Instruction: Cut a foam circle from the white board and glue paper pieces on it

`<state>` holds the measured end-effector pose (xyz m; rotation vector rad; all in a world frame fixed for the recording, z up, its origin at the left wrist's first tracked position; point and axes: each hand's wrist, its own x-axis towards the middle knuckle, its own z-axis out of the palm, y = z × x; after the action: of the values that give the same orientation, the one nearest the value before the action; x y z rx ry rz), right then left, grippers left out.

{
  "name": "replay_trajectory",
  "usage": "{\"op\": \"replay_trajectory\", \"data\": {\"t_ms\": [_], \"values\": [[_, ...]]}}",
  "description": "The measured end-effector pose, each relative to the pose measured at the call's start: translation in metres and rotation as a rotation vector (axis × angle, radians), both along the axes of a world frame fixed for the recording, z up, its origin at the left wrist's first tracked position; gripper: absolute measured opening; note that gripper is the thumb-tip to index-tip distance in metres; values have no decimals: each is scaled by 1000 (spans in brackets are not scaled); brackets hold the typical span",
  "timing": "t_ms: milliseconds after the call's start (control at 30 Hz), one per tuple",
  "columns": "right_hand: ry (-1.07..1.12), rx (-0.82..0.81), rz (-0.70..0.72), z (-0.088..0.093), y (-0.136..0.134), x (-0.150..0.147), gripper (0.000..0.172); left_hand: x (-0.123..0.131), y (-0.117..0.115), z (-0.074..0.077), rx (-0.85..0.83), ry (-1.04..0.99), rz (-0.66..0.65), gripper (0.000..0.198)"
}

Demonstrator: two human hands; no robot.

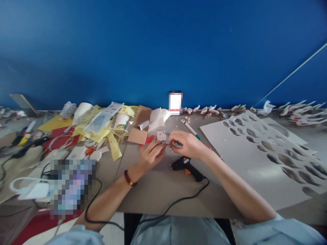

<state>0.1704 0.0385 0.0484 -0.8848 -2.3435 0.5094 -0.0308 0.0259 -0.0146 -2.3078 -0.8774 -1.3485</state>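
Observation:
My left hand (151, 156), with a dark red bead bracelet (129, 178) at the wrist, is closed in a pinch. Opposite it, my right hand (188, 144) pinches too, and the fingertips of both nearly meet above the table. Something small and dark, perhaps reddish, shows between them, too tiny to name. A black hot glue gun (186, 165) lies just below my right hand, its cord running toward me. Behind the fingertips are a small white piece (161, 135) and red paper (150, 140). A white marker with a green end (192, 131) lies beyond my right hand.
A large white board with cut-out holes (237, 163) covers the right side. White bird-like shapes (304, 112) line the back. Brown cardboard (139, 124), yellow paper (114, 148) and a paper cup (121, 121) crowd the left. A blurred-out screen (175, 102) stands against the blue wall.

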Motion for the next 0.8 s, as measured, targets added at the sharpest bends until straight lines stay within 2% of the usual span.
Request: {"op": "replay_trajectory", "data": {"t_ms": [300, 600, 800], "values": [[38, 79, -23, -8, 2, -2, 13, 1, 0, 3, -4, -6, 12, 21], [49, 84, -25, -12, 4, -3, 12, 0, 2, -6, -40, -33, 7, 24], [-9, 44, -41, -9, 3, -1, 8, 0, 4, -4, -162, -77, -22, 22]]}}
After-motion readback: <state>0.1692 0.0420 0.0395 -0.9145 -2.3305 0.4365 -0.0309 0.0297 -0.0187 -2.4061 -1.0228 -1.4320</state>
